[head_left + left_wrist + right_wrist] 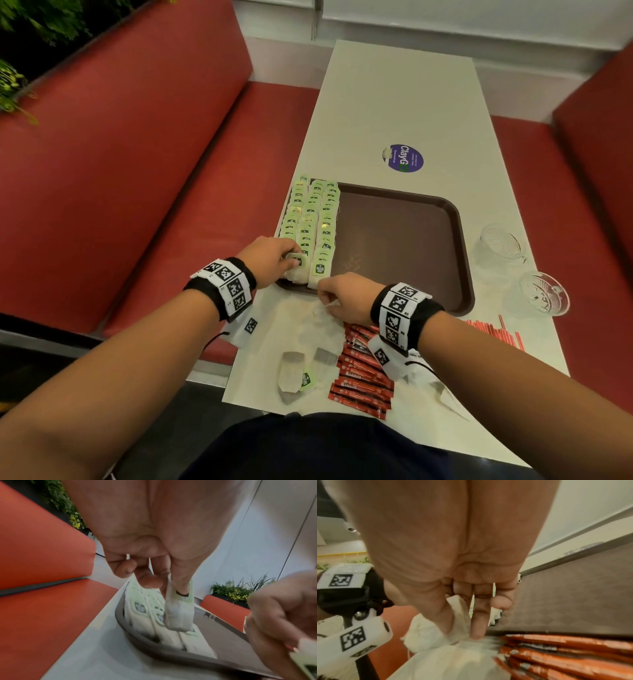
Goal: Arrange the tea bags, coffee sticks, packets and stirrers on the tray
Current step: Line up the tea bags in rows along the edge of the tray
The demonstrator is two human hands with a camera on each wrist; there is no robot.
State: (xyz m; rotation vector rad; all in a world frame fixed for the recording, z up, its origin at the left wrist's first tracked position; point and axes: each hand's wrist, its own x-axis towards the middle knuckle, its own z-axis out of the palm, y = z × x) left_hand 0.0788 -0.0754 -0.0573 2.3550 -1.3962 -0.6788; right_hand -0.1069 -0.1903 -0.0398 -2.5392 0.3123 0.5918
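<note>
A brown tray (pixel 404 240) lies on the white table, with three rows of green-tagged tea bags (pixel 310 219) along its left side. My left hand (pixel 274 257) pinches one tea bag (pixel 180 609) by its green tag, just above the near end of the rows. My right hand (pixel 339 294) hovers at the tray's near rim and pinches a white tea bag (pixel 458 616) from the loose pile (pixel 318 325) on the table. Red coffee sticks (pixel 363 373) lie beside that pile, under my right wrist. Red stirrers (pixel 496 334) lie at the right.
Two clear glass cups (pixel 500 240) (pixel 541 294) stand right of the tray. More loose tea bags (pixel 294 373) lie near the table's front edge. A round purple sticker (pixel 404 158) sits beyond the tray. Red bench seats (pixel 137 164) flank the table.
</note>
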